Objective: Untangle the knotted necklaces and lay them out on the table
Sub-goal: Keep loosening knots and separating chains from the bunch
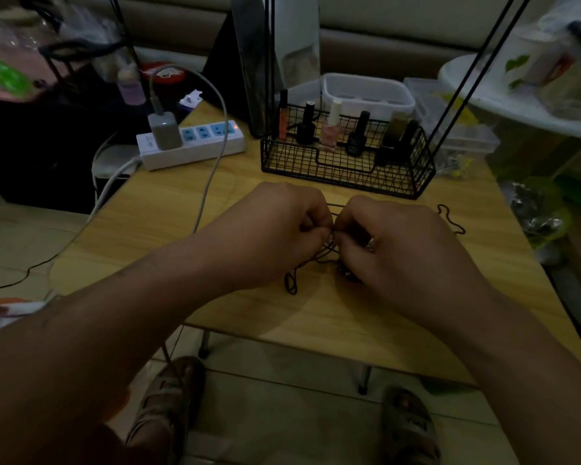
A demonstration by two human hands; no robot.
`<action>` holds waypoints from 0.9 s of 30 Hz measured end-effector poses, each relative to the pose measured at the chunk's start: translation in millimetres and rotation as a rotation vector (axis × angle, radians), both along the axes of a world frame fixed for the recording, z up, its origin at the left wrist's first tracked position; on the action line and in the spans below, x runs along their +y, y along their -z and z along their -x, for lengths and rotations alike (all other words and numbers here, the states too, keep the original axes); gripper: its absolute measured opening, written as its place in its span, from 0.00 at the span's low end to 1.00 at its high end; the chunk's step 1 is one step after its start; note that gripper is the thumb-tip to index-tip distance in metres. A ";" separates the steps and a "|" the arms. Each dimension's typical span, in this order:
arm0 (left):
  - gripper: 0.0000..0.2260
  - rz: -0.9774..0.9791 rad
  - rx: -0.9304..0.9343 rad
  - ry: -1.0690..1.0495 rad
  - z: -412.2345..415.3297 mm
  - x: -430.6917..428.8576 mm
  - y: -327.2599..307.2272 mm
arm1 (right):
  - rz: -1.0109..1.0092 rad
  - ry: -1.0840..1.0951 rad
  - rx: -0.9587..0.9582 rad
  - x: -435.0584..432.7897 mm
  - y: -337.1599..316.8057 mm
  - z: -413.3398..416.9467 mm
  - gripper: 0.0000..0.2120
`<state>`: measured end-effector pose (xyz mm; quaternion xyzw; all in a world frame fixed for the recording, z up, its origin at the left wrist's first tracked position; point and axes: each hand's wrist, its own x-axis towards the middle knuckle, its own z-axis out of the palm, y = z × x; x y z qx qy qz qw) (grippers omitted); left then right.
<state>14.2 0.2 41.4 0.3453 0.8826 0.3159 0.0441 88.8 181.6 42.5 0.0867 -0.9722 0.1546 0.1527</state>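
Dim room, wooden table (215,203). I see left hand (275,229) and right hand (393,243) both pinched on the tangled necklaces (311,260) mid-table, before a wire basket (346,166); 1 cord trails right.

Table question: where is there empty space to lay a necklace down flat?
Bare wood lies on the table between the power strip and the left hand, and along the near edge below both wrists. It is crowded by the wire basket and around the right hand, where dark cords trail.
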 end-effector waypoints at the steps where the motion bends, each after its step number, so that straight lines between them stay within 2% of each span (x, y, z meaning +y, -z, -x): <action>1: 0.04 -0.015 -0.028 -0.003 0.4 -0.4 -1.2 | 0.049 0.006 -0.007 0.2 0.7 -0.3 0.04; 6: 0.04 -0.104 -0.194 0.020 0.6 -4.1 -9.4 | 0.356 0.007 -0.070 3.6 1.2 -5.7 0.01; 11: 0.04 -0.161 -0.334 -0.001 -3.0 -1.2 -16.0 | 0.452 -0.018 -0.059 3.8 -1.5 -8.8 0.06; 16: 0.06 -0.387 -0.598 -0.047 -4.8 3.0 -23.0 | 0.626 -0.002 0.018 3.0 -4.2 -7.6 0.06; 18: 0.06 -0.423 -0.638 -0.052 -4.9 4.3 -22.5 | 0.637 0.011 0.027 3.5 -2.5 -6.7 0.06; 21: 0.06 -0.375 -0.543 -0.063 -5.2 5.7 -19.7 | 0.546 0.028 0.033 4.9 -1.1 -8.4 0.06; 27: 0.06 -0.191 -0.163 -0.071 -7.5 9.5 -12.0 | 0.202 0.029 0.074 3.5 0.9 -7.8 0.03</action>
